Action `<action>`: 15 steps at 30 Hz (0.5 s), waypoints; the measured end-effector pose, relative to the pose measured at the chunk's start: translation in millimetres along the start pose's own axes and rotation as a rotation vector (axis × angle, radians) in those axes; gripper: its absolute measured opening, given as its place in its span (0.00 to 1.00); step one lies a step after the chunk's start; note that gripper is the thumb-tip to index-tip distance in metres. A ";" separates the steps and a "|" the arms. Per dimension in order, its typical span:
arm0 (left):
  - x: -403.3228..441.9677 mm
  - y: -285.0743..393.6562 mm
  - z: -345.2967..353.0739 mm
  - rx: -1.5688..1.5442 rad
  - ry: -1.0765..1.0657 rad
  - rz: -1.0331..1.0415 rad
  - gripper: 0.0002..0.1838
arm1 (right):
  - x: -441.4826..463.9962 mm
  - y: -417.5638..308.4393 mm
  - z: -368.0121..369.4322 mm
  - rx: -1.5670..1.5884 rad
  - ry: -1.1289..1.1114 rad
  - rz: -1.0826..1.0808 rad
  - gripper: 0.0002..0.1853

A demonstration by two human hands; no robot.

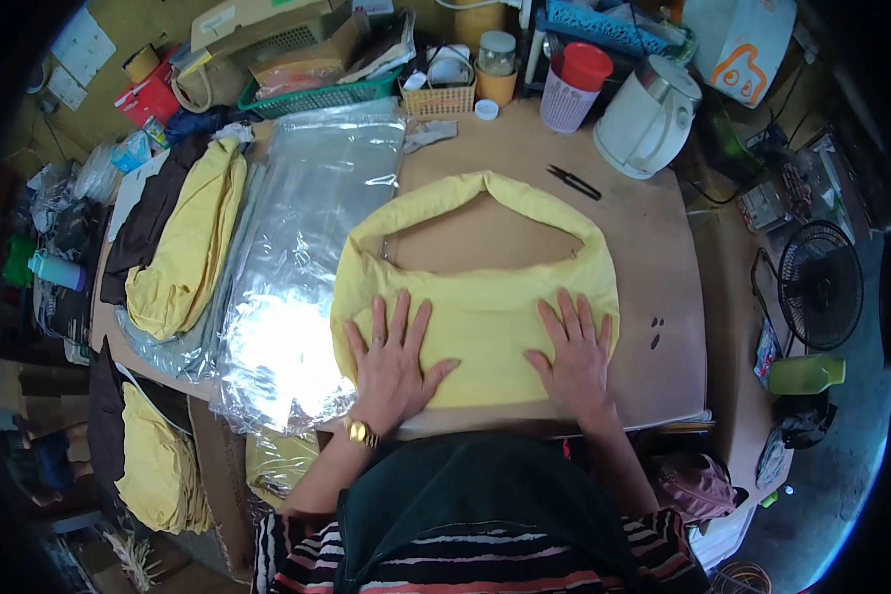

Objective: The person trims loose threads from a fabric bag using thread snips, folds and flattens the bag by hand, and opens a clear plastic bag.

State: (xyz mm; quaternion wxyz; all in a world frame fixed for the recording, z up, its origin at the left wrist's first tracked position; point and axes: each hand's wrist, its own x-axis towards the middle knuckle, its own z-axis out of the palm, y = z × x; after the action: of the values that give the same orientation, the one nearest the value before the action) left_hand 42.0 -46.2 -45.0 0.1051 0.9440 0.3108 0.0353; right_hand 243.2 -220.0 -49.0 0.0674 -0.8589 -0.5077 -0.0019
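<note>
A yellow fabric shoulder bag [480, 317] lies flat on the brown work surface [653, 257], its wide strap looped away from me. My left hand [394, 361] rests flat on the bag's lower left part, fingers spread, a gold watch on the wrist. On the lower right part lies my right hand [572, 358], palm down with fingers apart. Neither hand grips anything. Just left of the bag, and partly under its edge, is a stack of clear plastic bags [302, 238]. Black thread snips [574, 182] lie beyond the bag to the right.
Folded yellow and dark brown bags [183, 243] are piled at the left. Along the back stand a green basket [317, 104], a small wicker basket [439, 100], a lilac cup [567, 102] and a white electric kettle [648, 117]. A black fan [820, 284] is off to the right.
</note>
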 end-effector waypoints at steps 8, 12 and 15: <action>-16.4 3.5 1.1 0.043 -0.066 -0.017 0.46 | -1.1 -14.2 -17.9 0.073 -0.116 0.087 0.43; -14.4 4.1 -0.6 0.063 -0.091 -0.038 0.51 | 19.4 -5.1 6.6 0.065 0.003 0.051 0.45; -10.2 2.0 -2.3 -0.053 -0.076 -0.098 0.56 | 20.6 -5.8 5.7 0.001 0.032 0.086 0.47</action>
State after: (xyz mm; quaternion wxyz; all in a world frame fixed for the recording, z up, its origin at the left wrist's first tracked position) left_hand 34.6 -53.3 -42.4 0.1435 0.9251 0.3515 0.0024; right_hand 247.8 -198.6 -52.5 0.0758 -0.8797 -0.4692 -0.0123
